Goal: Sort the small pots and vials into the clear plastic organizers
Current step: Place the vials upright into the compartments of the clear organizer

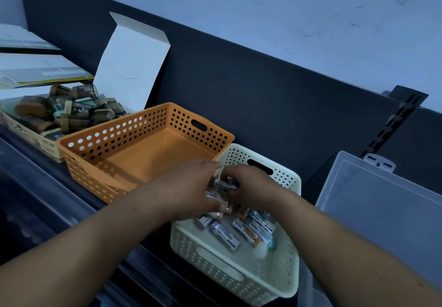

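Both grips pinch vials (226, 183) just above the pile (241, 229) in the cream basket (215, 270); our left hand (189, 187) and right hand (251, 186) bunch them, we judge, for one trip to the clear organizer (382, 199).

It looks like a shop shelf or stockroom. A dark back panel (239, 86) carries a slotted metal upright (397, 120). Below it stand an orange basket (114, 136), a cream basket (215, 270) of labelled vials (224, 233), and an opened carton (134, 62) heaped with small pots (74, 110).
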A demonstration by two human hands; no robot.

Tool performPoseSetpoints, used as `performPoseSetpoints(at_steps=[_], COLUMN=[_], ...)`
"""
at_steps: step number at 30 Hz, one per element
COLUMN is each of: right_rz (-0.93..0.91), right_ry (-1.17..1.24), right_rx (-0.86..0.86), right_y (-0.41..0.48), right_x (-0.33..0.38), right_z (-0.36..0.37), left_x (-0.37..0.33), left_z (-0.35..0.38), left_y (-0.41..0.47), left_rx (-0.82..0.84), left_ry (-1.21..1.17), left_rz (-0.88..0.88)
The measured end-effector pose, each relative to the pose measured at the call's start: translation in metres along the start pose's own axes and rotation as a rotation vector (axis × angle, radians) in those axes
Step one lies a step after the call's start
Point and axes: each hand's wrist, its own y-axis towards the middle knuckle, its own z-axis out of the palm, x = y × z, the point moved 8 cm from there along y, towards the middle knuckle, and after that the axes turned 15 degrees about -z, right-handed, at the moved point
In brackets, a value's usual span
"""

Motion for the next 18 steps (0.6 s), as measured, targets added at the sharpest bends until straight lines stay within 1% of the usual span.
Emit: performPoseSetpoints(at_steps=[2,5,7,9,12,15,18], right_rz=[0.022,0.068,0.102,0.121,0.136,0.143,0.156], right_ry=[0.081,0.264,0.489,0.719,0.968,1.020,1.044], right_rx=[-0.046,-0.131,-0.188,-0.206,-0.207,-0.216,-0.225], right_y=[-0.005,-0.015,-0.025,-0.037,-0.054,-0.067,-0.078], right_x=[-0.001,-0.003,-0.002,0.001,0.009,0.010,0.009], right_z=[-0.005,-0.019,-0.027,-0.031,-0.034,-0.038,-0.039], left_x=[0.000,0.000,0.001,-0.003,-0.014,-0.025,-0.031], left_z=[0.000,-0.003,-0.007,-0.010,-0.011,-0.008,-0.007], left_y=[0.001,0.001,0.001,-0.001,-0.001,0.001,0.004], left_rx=[-0.008,-0.035,-0.079,-0.120,-0.119,-0.052,-0.033], left_ry=[-0.012,-0.021,-0.046,-0.099,-0.228,-0.424,-0.548], left_rz=[-0.005,-0.011,-0.017,-0.001,0.025,0.012,-0.026])
